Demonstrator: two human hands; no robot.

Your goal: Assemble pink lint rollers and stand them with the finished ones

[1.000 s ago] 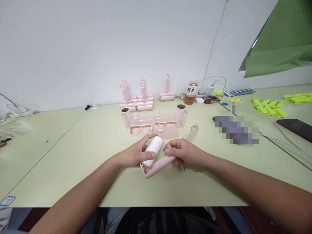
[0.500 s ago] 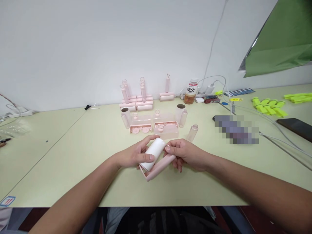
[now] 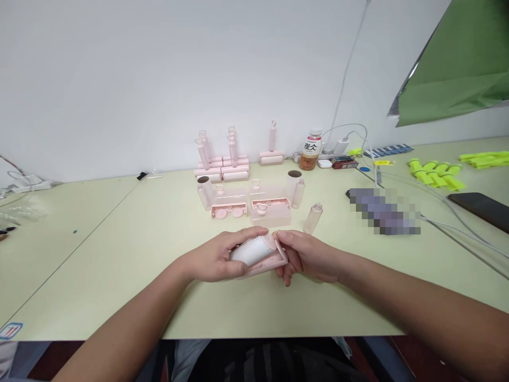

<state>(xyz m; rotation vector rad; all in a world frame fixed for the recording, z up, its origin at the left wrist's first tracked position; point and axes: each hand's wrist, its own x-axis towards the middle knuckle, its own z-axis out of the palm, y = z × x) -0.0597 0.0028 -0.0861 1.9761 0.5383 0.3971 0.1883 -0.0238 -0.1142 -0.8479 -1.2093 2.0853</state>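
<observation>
My left hand point(image 3: 217, 258) wraps around a white roll point(image 3: 251, 250) and presses it down into a pink roller frame point(image 3: 274, 259). My right hand point(image 3: 306, 254) grips the frame's right end, thumb on top by the roll's end. The roll lies almost level inside the frame, just above the pale green table point(image 3: 119, 249). Both hands meet at the table's front middle.
Behind the hands lie pink trays of parts point(image 3: 270, 207), clear tubes point(image 3: 313, 216) and finished pink rollers point(image 3: 222, 164) standing by the wall. A drink bottle point(image 3: 310, 151), cables point(image 3: 449, 212), a phone point(image 3: 481, 207) and yellow-green parts point(image 3: 435, 174) sit to the right.
The white roll has tipped down from a raised tilt into the pink frame. My left hand closed over it and my right hand shifted to the frame's end.
</observation>
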